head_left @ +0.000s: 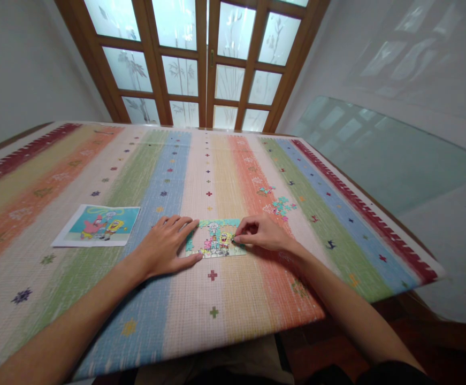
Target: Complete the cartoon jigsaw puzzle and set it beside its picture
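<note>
A partly assembled jigsaw puzzle (213,235) lies flat on the striped tablecloth, with cartoon figures in its middle and gaps in the picture. My left hand (168,243) rests palm down at its left edge, fingers spread and touching the border. At the right side of the puzzle, my right hand (262,232) pinches with thumb and forefinger over the yellow figure. A small dark bit shows at the fingertips, probably a puzzle piece, though most of it is hidden. Beyond the right hand lies a loose heap of puzzle pieces (283,207), mostly turquoise with some pink.
A printed reference picture (100,225) of the cartoon figures lies left of my left hand. A few more loose pieces (265,190) sit behind the heap. The tablecloth (212,299) ends at the table's near edge. Glazed wooden doors (204,64) stand behind the table.
</note>
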